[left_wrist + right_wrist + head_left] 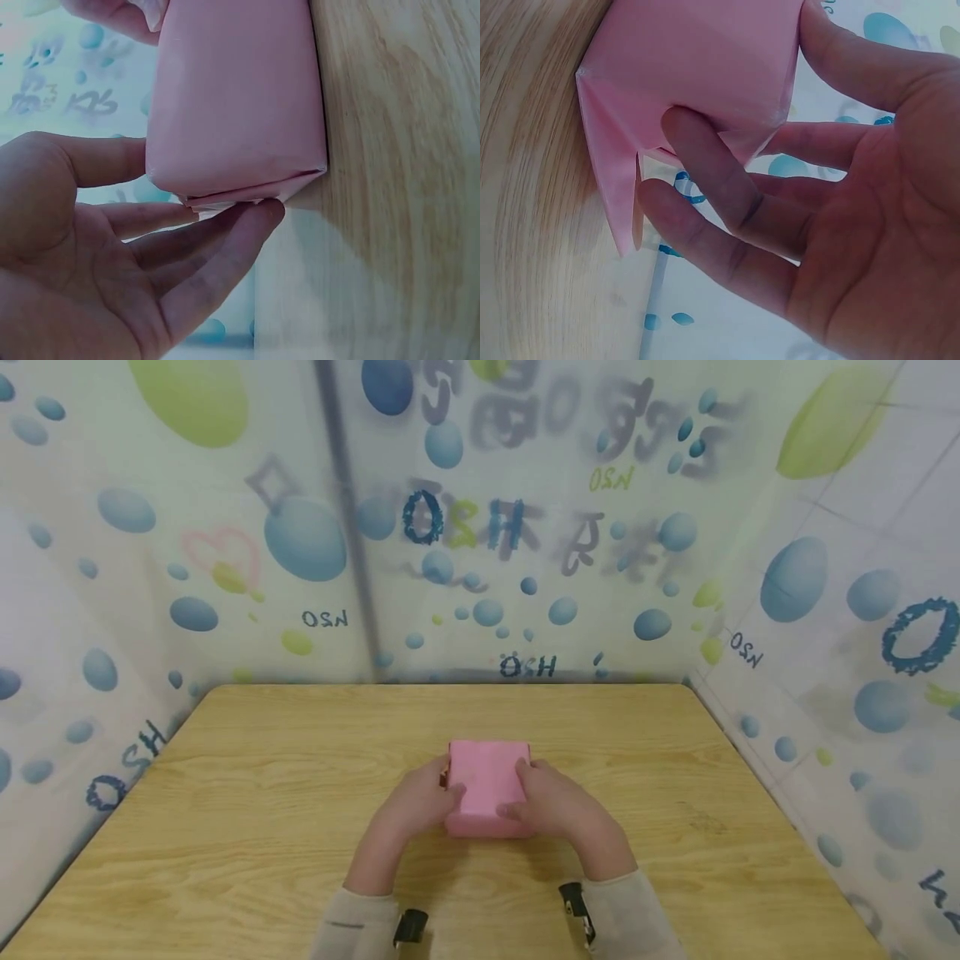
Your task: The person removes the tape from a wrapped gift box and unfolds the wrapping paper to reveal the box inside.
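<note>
In the head view a box wrapped in pink paper (491, 777) rests near the middle of the wooden table, between both hands. My left hand (420, 797) grips its left end, thumb on top. The left wrist view shows those fingers against the folded paper end (259, 187). From the right, my right hand (558, 806) holds the box with its thumb along the top edge. Its bent fingers press the paper at the right end, as the right wrist view shows. A pointed paper flap (604, 165) sticks out there, low by the tabletop.
The wooden table (262, 793) extends around the box on all sides. Light wall sheets (465, 643) printed with blue and green ovals and lettering stand behind it and along both sides. Pale sleeves with dark straps (411, 927) cover the forearms.
</note>
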The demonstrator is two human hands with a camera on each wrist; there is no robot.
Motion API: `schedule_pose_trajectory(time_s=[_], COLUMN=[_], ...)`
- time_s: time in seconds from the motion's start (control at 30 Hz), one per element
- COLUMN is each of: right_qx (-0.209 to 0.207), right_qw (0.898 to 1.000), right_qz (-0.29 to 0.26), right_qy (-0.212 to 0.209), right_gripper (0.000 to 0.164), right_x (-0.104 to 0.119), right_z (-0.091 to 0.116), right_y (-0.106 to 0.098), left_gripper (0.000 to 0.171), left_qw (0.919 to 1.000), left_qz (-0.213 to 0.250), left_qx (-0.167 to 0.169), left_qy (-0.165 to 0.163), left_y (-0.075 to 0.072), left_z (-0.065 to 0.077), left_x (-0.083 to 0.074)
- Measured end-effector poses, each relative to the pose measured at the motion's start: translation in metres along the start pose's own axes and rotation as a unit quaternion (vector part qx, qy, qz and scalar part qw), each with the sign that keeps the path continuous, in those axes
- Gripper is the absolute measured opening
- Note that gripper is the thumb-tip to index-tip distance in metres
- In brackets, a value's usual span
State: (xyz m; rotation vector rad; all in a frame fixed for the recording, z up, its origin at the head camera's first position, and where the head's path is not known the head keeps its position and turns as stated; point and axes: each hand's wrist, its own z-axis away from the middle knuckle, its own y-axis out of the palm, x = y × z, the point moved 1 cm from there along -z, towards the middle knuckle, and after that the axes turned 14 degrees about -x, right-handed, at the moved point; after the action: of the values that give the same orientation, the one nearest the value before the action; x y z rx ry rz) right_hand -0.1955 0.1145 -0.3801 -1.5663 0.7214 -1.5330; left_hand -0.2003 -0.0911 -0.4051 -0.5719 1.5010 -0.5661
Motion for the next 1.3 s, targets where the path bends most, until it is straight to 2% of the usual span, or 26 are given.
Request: schedule_pose_trajectory(time_s=[0.1, 0.2, 0.43, 0.57, 0.7, 0.9, 1.1, 1.3], right_qx=[-0.001, -0.003, -0.003, -0.001, -0.001, -0.003, -0.003, -0.002], right_qw=[1.000, 1.000, 1.000, 1.000, 1.000, 1.000, 1.000, 1.000], right_qz=[0.000, -0.003, 0.003, 0.010, 0.012, 0.008, 0.012, 0.012], right_qy=[-0.006, -0.011, -0.021, -0.014, -0.013, -0.019, -0.022, -0.020], right_gripper=[0.075, 0.075, 0.074, 0.075, 0.076, 0.076, 0.076, 0.076], right_x=[-0.001, -0.001, -0.003, -0.002, -0.002, -0.002, -0.002, -0.004], right_z=[0.001, 0.001, 0.000, -0.001, -0.002, -0.001, -0.001, -0.001], right_y=[-0.001, -0.001, 0.002, 0.003, 0.002, 0.001, -0.001, -0.001], left_gripper=[0.064, 0.057, 0.024, 0.016, 0.013, 0.026, 0.016, 0.017], left_qw=[0.9997, 0.9990, 0.9979, 0.9976, 0.9976, 0.9978, 0.9988, 0.9995], left_qz=[-0.005, -0.017, -0.043, -0.051, -0.055, -0.053, -0.040, -0.017], left_qx=[-0.018, -0.036, -0.048, -0.047, -0.043, -0.038, -0.028, -0.023], left_qy=[0.013, 0.019, 0.006, -0.003, -0.001, 0.008, 0.006, 0.010], left_y=[0.003, 0.007, 0.014, 0.013, 0.013, 0.013, 0.009, 0.006], left_z=[-0.003, -0.007, -0.009, -0.009, -0.009, -0.008, -0.007, -0.008], left_x=[-0.002, -0.006, -0.014, -0.016, -0.018, -0.020, -0.020, -0.015])
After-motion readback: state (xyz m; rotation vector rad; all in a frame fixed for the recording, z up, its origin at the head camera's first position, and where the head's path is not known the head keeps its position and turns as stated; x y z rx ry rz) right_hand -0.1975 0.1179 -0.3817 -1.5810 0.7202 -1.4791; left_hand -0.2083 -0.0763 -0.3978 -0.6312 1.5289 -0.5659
